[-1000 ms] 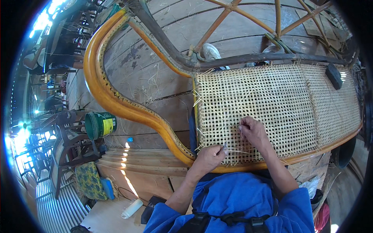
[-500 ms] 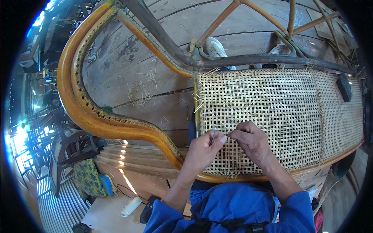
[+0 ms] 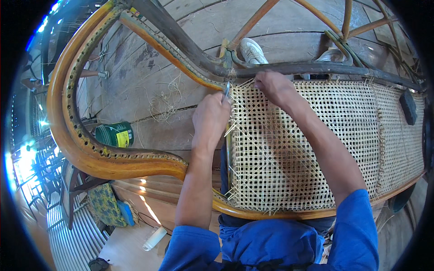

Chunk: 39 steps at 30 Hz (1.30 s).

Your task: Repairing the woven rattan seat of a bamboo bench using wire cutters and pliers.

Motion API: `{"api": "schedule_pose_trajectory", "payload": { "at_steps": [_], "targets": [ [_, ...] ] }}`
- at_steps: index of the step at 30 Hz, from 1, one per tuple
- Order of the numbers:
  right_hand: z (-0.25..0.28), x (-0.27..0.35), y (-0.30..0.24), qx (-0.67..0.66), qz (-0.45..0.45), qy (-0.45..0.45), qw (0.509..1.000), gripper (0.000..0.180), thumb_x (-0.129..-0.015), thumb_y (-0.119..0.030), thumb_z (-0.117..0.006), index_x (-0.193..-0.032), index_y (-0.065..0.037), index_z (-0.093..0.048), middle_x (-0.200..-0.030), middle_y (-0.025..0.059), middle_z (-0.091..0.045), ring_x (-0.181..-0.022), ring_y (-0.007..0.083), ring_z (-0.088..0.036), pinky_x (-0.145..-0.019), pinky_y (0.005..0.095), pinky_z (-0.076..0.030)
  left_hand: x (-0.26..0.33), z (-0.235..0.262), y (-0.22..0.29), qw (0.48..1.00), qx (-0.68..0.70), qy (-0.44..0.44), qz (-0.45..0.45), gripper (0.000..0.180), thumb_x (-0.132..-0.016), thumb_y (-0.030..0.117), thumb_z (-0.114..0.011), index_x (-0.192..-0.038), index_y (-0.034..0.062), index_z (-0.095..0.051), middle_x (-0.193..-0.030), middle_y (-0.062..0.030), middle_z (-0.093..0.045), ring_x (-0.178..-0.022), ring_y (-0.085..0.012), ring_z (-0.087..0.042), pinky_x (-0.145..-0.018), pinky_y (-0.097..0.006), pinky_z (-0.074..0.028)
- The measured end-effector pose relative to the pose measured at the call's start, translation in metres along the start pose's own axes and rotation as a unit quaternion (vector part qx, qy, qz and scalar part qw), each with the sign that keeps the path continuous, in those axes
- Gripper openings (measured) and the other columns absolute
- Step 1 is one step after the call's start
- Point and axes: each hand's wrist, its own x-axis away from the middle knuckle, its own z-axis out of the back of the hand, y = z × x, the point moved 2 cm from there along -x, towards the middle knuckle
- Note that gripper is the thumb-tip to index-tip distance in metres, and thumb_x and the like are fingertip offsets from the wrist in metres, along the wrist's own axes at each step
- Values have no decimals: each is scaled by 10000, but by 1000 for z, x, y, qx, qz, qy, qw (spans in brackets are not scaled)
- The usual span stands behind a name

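A woven cane panel fills the wooden seat frame in front of me, with loose strand ends poking out along its left side. My left hand is closed round a slim metal tool. The tool's tip points away from me at the panel's far left corner. Just right of that corner, my right hand reaches across the weave to the far edge. Its fingers are pinched together beside some cane ends, and what lies between them is hidden.
To the left curves an empty wooden backrest frame lined with small holes. A green bucket stands inside its outline, near cane scraps. A dark block rests on the panel's right end. A white bottle lies lower left.
Both hands have moved away from me, from the near middle of the panel to its far left corner. The backrest frame has shifted left in view, and the green bucket now shows.
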Motion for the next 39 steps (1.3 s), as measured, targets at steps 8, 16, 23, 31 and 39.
{"api": "schedule_pose_trajectory", "payload": {
  "at_steps": [8,16,23,31,39],
  "targets": [
    [-26,-22,13,56,-25,-56,997,133,-813,-111,-502,-899,-68,-593,-916,184,-595,-896,351,-574,-776,419,-460,-28,-12,-29,998,31,-9,45,228,-814,241,-555,-846,30,-635,-668,-160,-611,-650,-298,-606,-639,-388,-451],
    [-16,-18,0,99,-78,-78,989,191,-817,-83,-469,-927,-56,-623,-1012,170,-615,-988,332,-575,-840,404,-463,-25,-1,-12,992,-4,-101,81,229,-828,257,-532,-870,60,-641,-812,-191,-639,-806,-354,-614,-719,-432,-462],
    [6,-2,-9,209,-54,82,973,155,-818,-96,-506,-922,-60,-615,-943,161,-615,-909,328,-586,-784,435,-465,-25,1,-10,993,70,-88,-42,218,-794,196,-518,-863,23,-631,-770,-204,-624,-780,-359,-607,-707,-423,-456],
    [16,2,-15,-140,-51,-6,989,226,-863,-248,-560,-931,-44,-627,-764,168,-627,-723,261,-622,-687,361,-469,-45,16,33,991,33,-56,-117,252,-822,222,-513,-859,1,-627,-850,-199,-635,-835,-362,-610,-728,-433,-461],
    [-13,-17,17,-24,-137,-80,987,200,-766,-194,-534,-811,-50,-665,-806,221,-621,-789,352,-624,-688,424,-488,-73,-2,47,903,-361,-219,-76,293,-807,127,-506,-1051,60,-653,-1082,-106,-639,-1020,-255,-609,-827,-340,-478]
  ]
}}
